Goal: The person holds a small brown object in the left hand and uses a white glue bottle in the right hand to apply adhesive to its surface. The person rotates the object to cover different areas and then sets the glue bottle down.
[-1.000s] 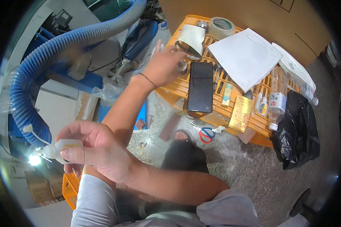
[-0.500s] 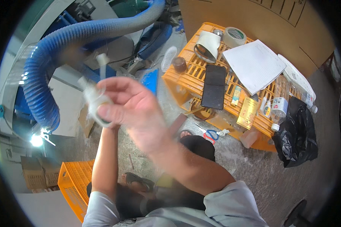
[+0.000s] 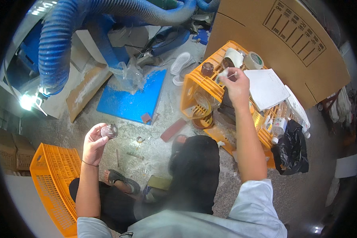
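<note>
My left hand (image 3: 94,143) is closed round a small rounded dark-brown piece (image 3: 109,131) with a pale spot on its end, held above the floor at left. My right hand (image 3: 238,89) reaches over the upturned orange crate (image 3: 192,81), fingers pinched on a small white piece (image 3: 223,74) with a thin white stem. I cannot tell exactly what it is. Close to those fingertips, a short brown cylinder (image 3: 207,68) stands on the crate. A white cup-like piece (image 3: 235,56) and a tape roll (image 3: 254,60) are just beyond. My right forearm partly hides the dark phone (image 3: 227,104).
White papers (image 3: 267,89), a plastic bottle (image 3: 280,123) and a black bag (image 3: 291,150) are at the crate's right. A blue board (image 3: 133,97) lies on the floor near a blue hose (image 3: 55,51). Another orange crate (image 3: 53,182) stands at left; a large cardboard sheet (image 3: 273,43) rises behind.
My hands have moved apart. The right has swung right to the crate with a white piece; the left, hidden behind it before, now shows the brown piece. The view has shifted.
</note>
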Demonstrator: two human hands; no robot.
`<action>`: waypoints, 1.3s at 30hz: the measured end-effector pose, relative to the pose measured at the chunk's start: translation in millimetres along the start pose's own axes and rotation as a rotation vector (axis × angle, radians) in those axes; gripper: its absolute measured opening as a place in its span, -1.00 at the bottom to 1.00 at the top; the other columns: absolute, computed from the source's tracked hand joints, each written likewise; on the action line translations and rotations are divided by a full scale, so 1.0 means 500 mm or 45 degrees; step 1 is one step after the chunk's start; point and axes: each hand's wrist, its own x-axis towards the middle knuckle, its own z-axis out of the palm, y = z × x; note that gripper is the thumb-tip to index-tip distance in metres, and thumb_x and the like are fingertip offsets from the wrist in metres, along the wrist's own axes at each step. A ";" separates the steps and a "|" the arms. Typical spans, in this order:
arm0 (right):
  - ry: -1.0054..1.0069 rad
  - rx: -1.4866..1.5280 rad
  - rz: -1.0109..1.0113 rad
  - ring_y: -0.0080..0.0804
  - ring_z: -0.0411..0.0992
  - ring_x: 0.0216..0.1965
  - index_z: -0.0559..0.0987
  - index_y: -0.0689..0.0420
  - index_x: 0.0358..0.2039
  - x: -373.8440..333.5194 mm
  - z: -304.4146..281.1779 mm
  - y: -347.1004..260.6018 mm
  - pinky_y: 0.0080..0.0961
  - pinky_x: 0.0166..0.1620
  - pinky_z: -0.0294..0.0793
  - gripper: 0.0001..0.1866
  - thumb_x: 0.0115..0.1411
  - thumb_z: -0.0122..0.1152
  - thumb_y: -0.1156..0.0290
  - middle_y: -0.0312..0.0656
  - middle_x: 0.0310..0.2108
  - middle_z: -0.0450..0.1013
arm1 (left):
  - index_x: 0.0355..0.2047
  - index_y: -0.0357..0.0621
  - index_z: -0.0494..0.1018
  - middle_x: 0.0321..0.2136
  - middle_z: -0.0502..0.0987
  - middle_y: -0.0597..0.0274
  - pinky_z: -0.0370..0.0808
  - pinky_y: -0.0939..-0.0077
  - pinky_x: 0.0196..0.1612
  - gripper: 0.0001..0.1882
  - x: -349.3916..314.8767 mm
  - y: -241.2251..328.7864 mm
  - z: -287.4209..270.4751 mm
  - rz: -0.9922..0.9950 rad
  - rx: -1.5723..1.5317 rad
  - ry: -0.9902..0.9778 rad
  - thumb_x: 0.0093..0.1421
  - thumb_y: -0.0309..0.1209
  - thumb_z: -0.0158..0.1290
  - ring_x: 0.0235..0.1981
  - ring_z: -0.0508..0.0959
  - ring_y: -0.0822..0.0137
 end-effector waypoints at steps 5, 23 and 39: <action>0.062 -0.294 -0.027 -0.55 0.51 -0.39 0.59 0.25 -0.18 0.066 0.016 0.113 -0.55 -0.26 0.50 -0.69 0.08 0.48 0.49 -0.25 -0.41 0.58 | 0.08 -0.24 0.47 -0.09 0.64 0.15 0.51 0.32 0.14 -0.49 -0.014 0.007 -0.023 0.021 0.029 0.011 0.09 -0.60 0.28 -0.06 0.64 0.29; 0.023 -0.565 0.010 -0.12 0.59 -0.20 0.61 0.23 -0.19 0.074 0.025 0.161 -0.30 -0.06 0.51 -0.60 -0.01 0.53 0.35 -0.03 -0.26 0.63 | 0.08 -0.27 0.46 -0.05 0.61 0.14 0.52 0.39 0.09 -0.43 -0.027 0.007 -0.055 -0.004 0.006 0.071 0.03 -0.64 0.33 -0.03 0.61 0.30; -0.005 -0.431 0.034 -0.31 0.60 -0.21 0.59 0.27 -0.07 0.055 0.026 0.156 -0.39 -0.08 0.55 -0.52 -0.02 0.54 0.44 -0.11 -0.25 0.63 | 0.08 -0.28 0.46 -0.05 0.61 0.13 0.49 0.35 0.12 -0.45 -0.019 0.006 -0.047 -0.039 -0.002 0.044 0.03 -0.64 0.31 -0.04 0.60 0.30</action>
